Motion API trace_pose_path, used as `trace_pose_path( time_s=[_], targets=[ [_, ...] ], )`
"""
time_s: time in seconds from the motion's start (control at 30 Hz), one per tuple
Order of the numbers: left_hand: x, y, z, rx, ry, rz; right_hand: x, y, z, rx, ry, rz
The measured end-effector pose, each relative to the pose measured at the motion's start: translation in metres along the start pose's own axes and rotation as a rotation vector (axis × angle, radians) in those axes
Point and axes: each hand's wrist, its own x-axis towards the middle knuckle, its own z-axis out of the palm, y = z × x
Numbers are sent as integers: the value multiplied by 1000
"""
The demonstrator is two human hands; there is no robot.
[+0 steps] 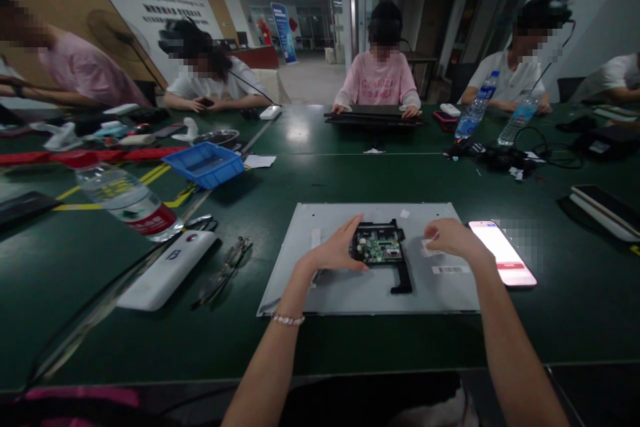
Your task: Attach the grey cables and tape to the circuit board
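Note:
A flat grey metal panel (335,297) lies on the table in front of me. On it sits a black plastic bracket (401,278) carrying a green circuit board (377,248). My left hand (340,248) spans the bracket's left end, fingers at its far edge and thumb at its near edge, closed around it. To the right of the board, my right hand (450,237) hovers low over the panel with thumb and fingertips pinched. A small whitish, see-through piece (430,245) shows at those fingertips; its kind is unclear. A barcode label (451,270) is stuck on the panel nearby.
A lit phone (503,253) lies right of the panel. To the left are eyeglasses (223,271), a white power bank (167,270), a tilted water bottle (127,197) and a blue tray (207,167). Other people sit across the green table (360,177), one holding a dark flat panel (373,118).

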Motion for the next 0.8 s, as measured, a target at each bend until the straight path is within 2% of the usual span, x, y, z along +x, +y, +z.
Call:
trace_pose_path(
  time_s=[0.13, 0.33, 0.8],
  targets=[
    [-1, 2, 0, 2, 5, -4, -1, -3, 1, 25, -99, -1],
    [-1, 6, -2, -6, 1, -18, -1, -4, -1, 90, -158, -7],
    [-1, 0, -1, -6, 2, -7, -38, 0, 3, 142, 27, 65]
  ],
)
